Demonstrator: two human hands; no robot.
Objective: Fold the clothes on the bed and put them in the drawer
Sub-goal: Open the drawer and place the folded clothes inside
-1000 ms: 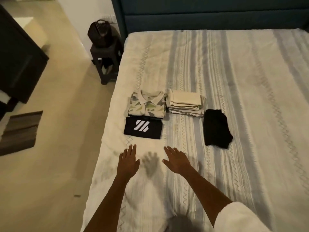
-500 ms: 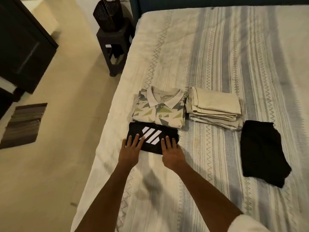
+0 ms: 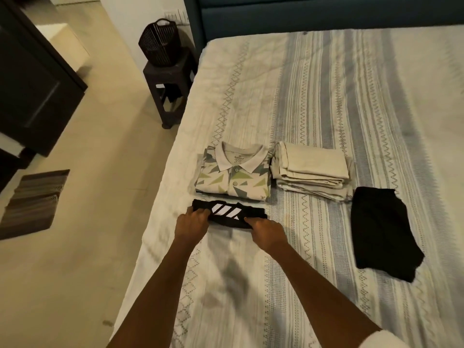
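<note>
A folded black garment with white slanted stripes is gripped at its left end by the left hand and at its right end by the right hand, fingers curled around it. Its long axis runs left to right, near the left edge of the striped bed. Just beyond lies a folded patterned polo shirt; bare bedspread is seen nearer.

Your body, as seen: two bare forearms, left hand and right hand ungloved, no rings, watch or bands showing. One white sleeve on your right arm; your left upper arm is out of frame.
</note>
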